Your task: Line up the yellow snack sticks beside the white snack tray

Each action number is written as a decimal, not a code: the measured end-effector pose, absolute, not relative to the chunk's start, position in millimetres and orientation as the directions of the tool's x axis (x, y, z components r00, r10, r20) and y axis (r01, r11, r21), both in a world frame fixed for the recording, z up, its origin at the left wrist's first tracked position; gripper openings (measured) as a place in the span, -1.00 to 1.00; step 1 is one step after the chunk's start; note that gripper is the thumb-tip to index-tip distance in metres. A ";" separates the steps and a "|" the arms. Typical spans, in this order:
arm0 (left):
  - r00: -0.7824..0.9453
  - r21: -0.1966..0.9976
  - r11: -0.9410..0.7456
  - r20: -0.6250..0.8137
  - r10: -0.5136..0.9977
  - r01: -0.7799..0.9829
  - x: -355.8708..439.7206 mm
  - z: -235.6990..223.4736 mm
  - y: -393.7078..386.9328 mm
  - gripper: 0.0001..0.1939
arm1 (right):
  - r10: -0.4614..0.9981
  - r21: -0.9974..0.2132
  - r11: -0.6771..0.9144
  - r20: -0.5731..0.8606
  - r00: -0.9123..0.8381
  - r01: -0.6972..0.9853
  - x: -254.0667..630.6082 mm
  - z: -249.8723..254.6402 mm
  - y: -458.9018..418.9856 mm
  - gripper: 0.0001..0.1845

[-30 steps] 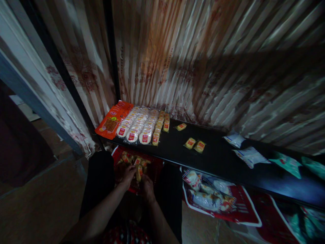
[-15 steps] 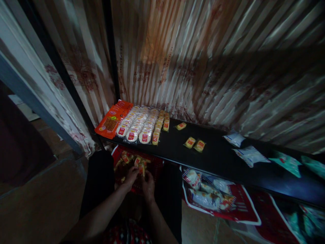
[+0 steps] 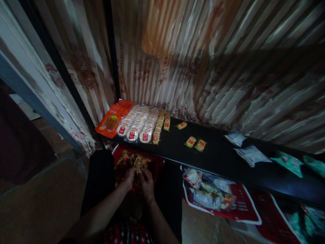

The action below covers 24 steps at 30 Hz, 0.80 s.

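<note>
Low between my knees, my left hand (image 3: 130, 177) and my right hand (image 3: 147, 180) are closed on small yellow-wrapped snack packets (image 3: 138, 164), one hand at each side. How many they hold is hard to make out in the dim light. More packets of this kind (image 3: 125, 156) lie loose in the red basket (image 3: 115, 149) beneath the hands. On the black shelf (image 3: 172, 145) above, matching yellow packets (image 3: 156, 132) stand in two rows, beside rows of white round wrapped crackers (image 3: 132, 133). Three yellow packets (image 3: 200, 145) lie apart farther right.
An orange snack bag (image 3: 111, 122) lies at the shelf's left end by a black post (image 3: 111, 51). White packets (image 3: 252, 155) and green packets (image 3: 288, 162) lie to the right. Another red basket (image 3: 243, 206) with wrapped snacks sits under the shelf. A pleated curtain (image 3: 203, 67) hangs behind.
My hands have drawn the yellow packets together between them, and the packets have turned from showing their orange labels. The shelf items have not moved.
</note>
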<state>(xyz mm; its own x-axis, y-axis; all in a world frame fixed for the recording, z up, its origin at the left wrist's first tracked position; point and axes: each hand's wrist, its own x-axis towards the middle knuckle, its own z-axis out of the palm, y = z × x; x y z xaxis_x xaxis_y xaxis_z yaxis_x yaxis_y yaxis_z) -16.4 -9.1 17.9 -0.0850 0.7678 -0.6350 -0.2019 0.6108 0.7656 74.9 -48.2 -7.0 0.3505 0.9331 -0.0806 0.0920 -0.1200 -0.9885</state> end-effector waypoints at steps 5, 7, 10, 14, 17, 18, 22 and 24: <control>-0.085 0.730 0.607 -0.659 0.748 -0.313 -16.7 12.2 -6.5 -0.90 | 0.941 -0.994 -0.091 -0.064 0.334 0.067 73.5 -4.5 -48.2 -0.77; -0.083 0.717 0.617 -0.671 0.736 -0.323 -16.5 10.1 -5.8 -0.91 | 0.942 -0.993 -0.091 -0.061 0.330 0.078 74.2 -3.9 -48.5 -0.77; -0.050 0.708 0.635 -0.679 0.733 -0.310 -16.0 9.4 -6.7 -0.89 | 0.938 -0.988 -0.119 -0.078 0.339 0.102 75.7 -5.2 -49.2 -0.73; -0.050 0.754 0.604 -0.634 0.771 -0.258 -15.1 12.2 -9.5 -0.87 | 0.919 -0.972 -0.203 -0.147 0.364 0.118 76.2 -7.4 -49.4 -0.65; -0.079 0.807 0.548 -0.574 0.815 -0.220 -12.9 15.2 -10.2 -0.83 | 0.912 -0.967 -0.226 -0.166 0.376 0.121 74.9 -5.1 -49.7 -0.60; -0.085 0.820 0.532 -0.557 0.826 -0.212 -11.8 16.2 -10.2 -0.82 | 0.908 -0.966 -0.232 -0.173 0.381 0.116 74.3 -3.6 -50.0 -0.58; -0.084 0.864 0.471 -0.490 0.868 -0.174 -7.5 19.2 -9.7 -0.84 | 0.906 -0.965 -0.228 -0.160 0.393 0.132 73.1 2.3 -50.9 -0.52; -0.075 0.883 0.446 -0.459 0.885 -0.143 -6.3 20.9 -8.6 -0.84 | 0.910 -0.968 -0.196 -0.119 0.397 0.160 73.4 3.4 -51.1 -0.53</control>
